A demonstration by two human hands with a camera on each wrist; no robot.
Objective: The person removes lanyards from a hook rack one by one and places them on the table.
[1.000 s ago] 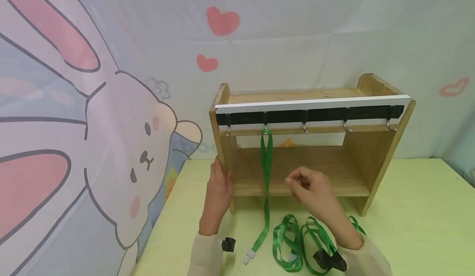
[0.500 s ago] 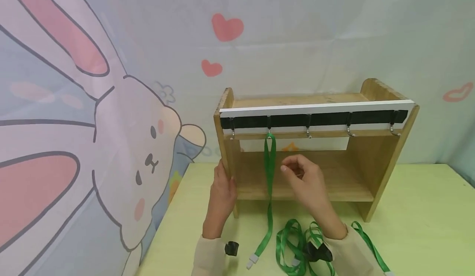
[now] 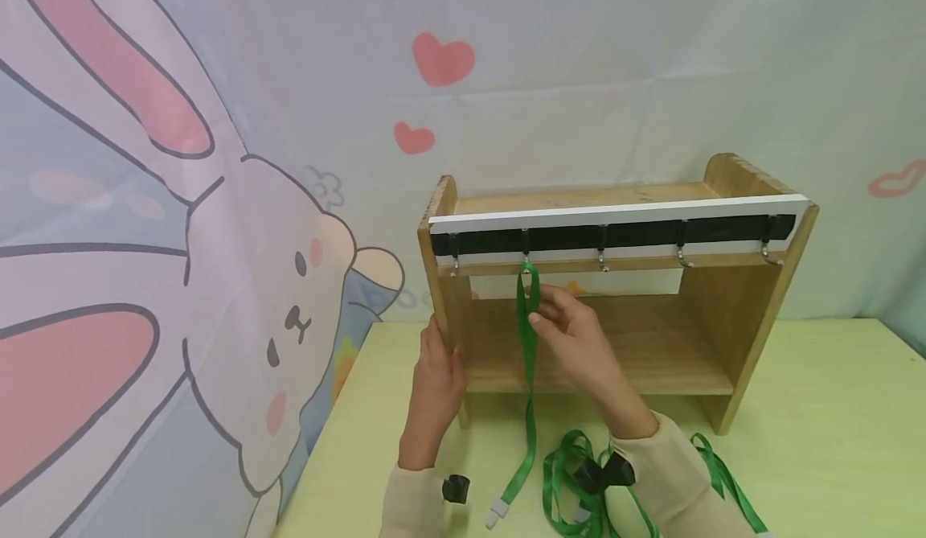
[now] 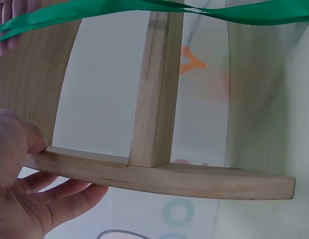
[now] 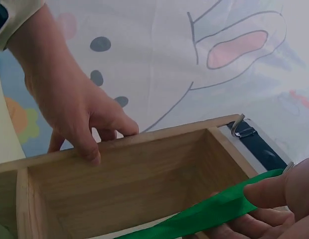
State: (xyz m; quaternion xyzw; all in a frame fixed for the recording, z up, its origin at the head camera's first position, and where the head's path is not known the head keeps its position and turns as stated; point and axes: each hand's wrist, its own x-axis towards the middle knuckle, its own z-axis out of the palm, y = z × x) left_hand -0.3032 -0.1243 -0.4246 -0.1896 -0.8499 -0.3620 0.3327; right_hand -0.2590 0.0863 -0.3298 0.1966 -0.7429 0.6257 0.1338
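Note:
A green lanyard (image 3: 530, 361) hangs by its loop from the second hook from the left on a small wooden shelf (image 3: 760, 337). Its white clip (image 3: 497, 511) rests on the table. My right hand (image 3: 586, 349) is at the upper part of the strap. In the right wrist view its thumb lies on the near face of the lanyard (image 5: 209, 211), with fingers behind, pinching it. My left hand (image 3: 436, 381) grips the shelf's left side panel; the left wrist view shows the thumb on one face of the panel (image 4: 209, 183) and fingers on the other.
Several metal hooks line a black strip (image 3: 564, 238) across the shelf's front. More green lanyards (image 3: 567, 482) lie coiled on the pale table (image 3: 832, 409), partly under my right wrist; another lanyard (image 3: 734, 486) is to the right. A printed cloth (image 3: 579, 80) hangs behind.
My right hand has moved left and up from beside the hanging lanyard and now takes hold of it. My left hand stays on the shelf's side. The head view has shifted slightly.

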